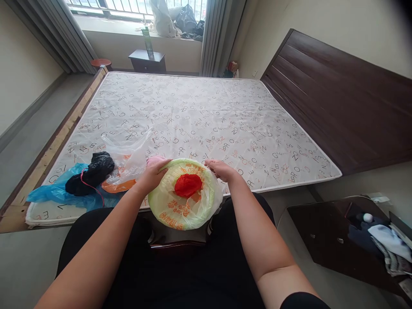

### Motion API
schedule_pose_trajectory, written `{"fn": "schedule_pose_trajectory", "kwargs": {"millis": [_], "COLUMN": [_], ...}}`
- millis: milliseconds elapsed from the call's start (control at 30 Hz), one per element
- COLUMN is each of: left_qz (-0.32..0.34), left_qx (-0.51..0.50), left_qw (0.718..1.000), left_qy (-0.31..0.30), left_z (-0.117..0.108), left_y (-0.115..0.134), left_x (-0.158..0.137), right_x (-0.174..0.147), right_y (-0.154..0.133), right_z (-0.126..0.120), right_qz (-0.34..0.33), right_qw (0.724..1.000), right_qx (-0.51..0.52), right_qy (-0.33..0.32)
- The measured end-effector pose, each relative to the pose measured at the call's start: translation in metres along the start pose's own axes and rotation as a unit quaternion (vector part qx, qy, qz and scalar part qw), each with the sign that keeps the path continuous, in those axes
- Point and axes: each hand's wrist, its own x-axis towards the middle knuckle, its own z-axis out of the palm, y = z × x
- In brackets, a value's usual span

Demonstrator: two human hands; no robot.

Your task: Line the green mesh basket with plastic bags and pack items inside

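Observation:
In front of my lap is a round bin with a pale green rim (155, 214), covered and lined by a thin see-through plastic bag (175, 210) with orange print. A crumpled red plastic bag (188, 185) lies in its middle. My left hand (155, 171) is closed on the bin's upper left rim, fingers partly hidden. My right hand (222, 170) pinches the clear bag's edge by the upper right rim. Just beyond my left hand, something pink (155, 160) shows, its kind unclear.
A mattress (206, 116) printed with letters spreads ahead. On its near left corner lie a blue bag (61, 189), a black bag (85, 176) and a clear bag (128, 150). A dark cabinet (309, 223) stands at right, the headboard (337, 94) beyond.

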Motion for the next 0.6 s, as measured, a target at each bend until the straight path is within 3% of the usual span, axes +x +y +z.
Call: {"fn": "schedule_pose_trajectory", "kwargs": {"millis": [167, 233, 300, 400, 467, 533, 600], "left_qz": [0.018, 0.028, 0.044, 0.081, 0.093, 0.078, 0.043], "left_qx": [0.036, 0.042, 0.052, 0.058, 0.048, 0.029, 0.0], "left_qw": [0.999, 0.998, 0.997, 0.995, 0.994, 0.996, 0.999], "left_qy": [-0.032, -0.031, -0.023, -0.003, 0.004, 0.011, 0.024], "left_z": [-0.002, -0.001, 0.003, 0.01, 0.015, 0.018, 0.019], "left_y": [0.005, 0.006, 0.007, 0.009, 0.01, 0.012, 0.015], "left_x": [-0.002, -0.002, -0.002, -0.002, -0.002, -0.002, -0.001], "right_x": [-0.007, -0.005, 0.0, 0.007, 0.008, 0.008, 0.008], "right_y": [-0.006, -0.005, -0.003, 0.0, 0.002, 0.003, 0.004], "right_z": [0.003, 0.007, 0.012, 0.02, 0.026, 0.033, 0.038], "right_qz": [-0.024, -0.065, -0.13, -0.23, -0.287, -0.34, -0.384], "right_qw": [0.999, 0.998, 0.986, 0.925, 0.869, 0.819, 0.79], "right_qx": [0.0, -0.007, -0.032, -0.137, -0.23, -0.311, -0.362], "right_qy": [-0.047, -0.001, 0.096, 0.268, 0.332, 0.342, 0.313]}}
